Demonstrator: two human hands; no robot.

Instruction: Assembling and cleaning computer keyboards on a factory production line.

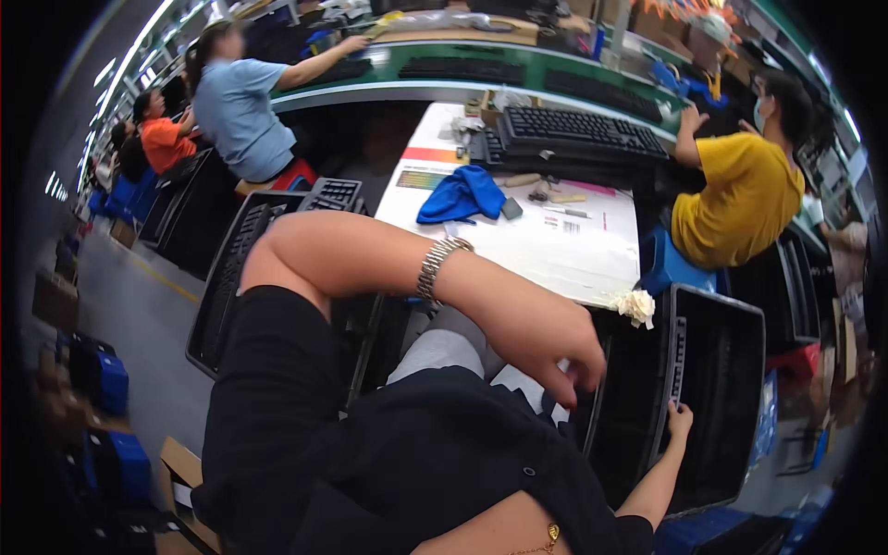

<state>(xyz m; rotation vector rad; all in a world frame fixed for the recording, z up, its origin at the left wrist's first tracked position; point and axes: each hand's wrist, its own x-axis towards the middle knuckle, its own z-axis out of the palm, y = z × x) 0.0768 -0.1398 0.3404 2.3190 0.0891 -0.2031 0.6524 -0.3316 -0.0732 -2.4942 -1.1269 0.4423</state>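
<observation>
By the bare right hand (681, 421), the near end of a long, narrow black keyboard-like part with pale marks (680, 359) appears to be pinched between closed fingers; how firmly it is gripped cannot be told. The bare left hand (581, 359), worn with a silver metal bracelet (435, 268) at the wrist, is held loosely curled above the lap, and nothing can be seen in it. The part is set along the left side of a deep black plastic bin (731, 370). It is judged light, fairly stiff and somewhat slippery, best taken by its long edges near mid-length, with little pressure put on the keys. Beyond, on a white-topped table (555, 264), a crumpled blue cloth (462, 194) and stacked black keyboards (583, 131) are laid. Farther off, places at a green bench (407, 55) are occupied by co-workers in yellow (740, 190) and light blue (239, 116) shirts.
</observation>
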